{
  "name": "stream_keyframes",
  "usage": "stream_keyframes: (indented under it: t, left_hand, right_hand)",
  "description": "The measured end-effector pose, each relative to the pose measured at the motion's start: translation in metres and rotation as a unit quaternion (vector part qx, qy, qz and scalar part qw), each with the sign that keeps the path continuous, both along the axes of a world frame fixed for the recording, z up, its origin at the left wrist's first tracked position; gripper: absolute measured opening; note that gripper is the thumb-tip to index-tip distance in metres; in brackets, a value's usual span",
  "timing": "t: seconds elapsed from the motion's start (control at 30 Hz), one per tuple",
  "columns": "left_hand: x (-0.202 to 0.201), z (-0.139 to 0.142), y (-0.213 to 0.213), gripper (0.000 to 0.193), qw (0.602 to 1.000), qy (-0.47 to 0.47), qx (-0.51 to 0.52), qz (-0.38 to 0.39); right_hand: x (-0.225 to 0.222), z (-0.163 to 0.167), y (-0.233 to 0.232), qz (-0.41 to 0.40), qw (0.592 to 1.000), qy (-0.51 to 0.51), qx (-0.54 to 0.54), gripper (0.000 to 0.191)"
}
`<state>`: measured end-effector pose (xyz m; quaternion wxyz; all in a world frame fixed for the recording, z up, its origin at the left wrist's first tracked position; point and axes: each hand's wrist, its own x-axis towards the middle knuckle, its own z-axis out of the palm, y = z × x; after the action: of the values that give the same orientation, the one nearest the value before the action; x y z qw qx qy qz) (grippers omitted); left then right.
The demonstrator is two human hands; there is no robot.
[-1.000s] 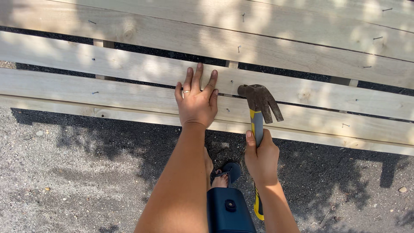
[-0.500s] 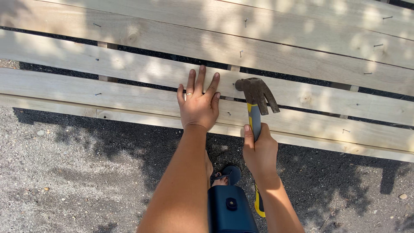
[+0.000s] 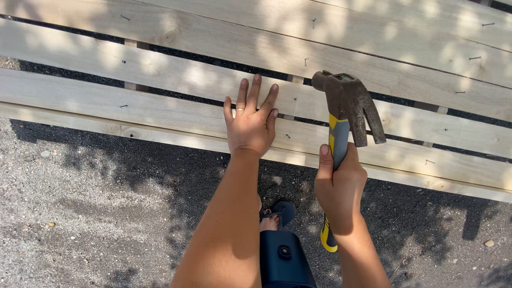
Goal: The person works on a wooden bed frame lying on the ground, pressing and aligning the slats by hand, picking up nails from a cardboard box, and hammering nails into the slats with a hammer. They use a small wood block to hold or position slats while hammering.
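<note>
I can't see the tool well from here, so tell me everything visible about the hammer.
The hammer is a claw hammer with a dark, worn-looking metal head and a grey and yellow handle. The right hand grips the handle about midway, thumb along its side; the yellow butt end sticks out below the wrist. It is held upright, raised above the pale wooden boards, the striking face pointing left and the curved claw right. Only the hand touches it.

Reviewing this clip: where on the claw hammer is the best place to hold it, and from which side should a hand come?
Probably lower on the claw hammer's yellow-and-grey handle, nearer its butt end, coming from below. The right hand wraps it mid-handle, head up over the planks.
</note>
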<state>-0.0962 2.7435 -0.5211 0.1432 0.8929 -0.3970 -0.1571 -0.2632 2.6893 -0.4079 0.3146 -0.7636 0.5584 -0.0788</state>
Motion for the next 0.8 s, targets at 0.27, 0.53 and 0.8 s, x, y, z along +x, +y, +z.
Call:
stream_keyframes:
  t: [0.27,0.53,0.8]
  left_hand:
    - [-0.001,0.002,-0.002,0.048,0.999,0.019,0.039,-0.003]
    - [0.0,-0.001,0.0,0.048,1.0,0.004,0.025,-0.004]
    - [-0.001,0.0,0.001,0.049,0.999,0.002,0.032,-0.007]
  right_hand:
    - [0.004,-0.028,0.008,0.067,0.996,0.044,0.029,0.029]
    - [-0.021,0.001,0.018,-0.006,0.998,-0.067,0.007,0.034]
    - [0.008,-0.035,0.013,0.063,0.998,0.018,0.024,0.027]
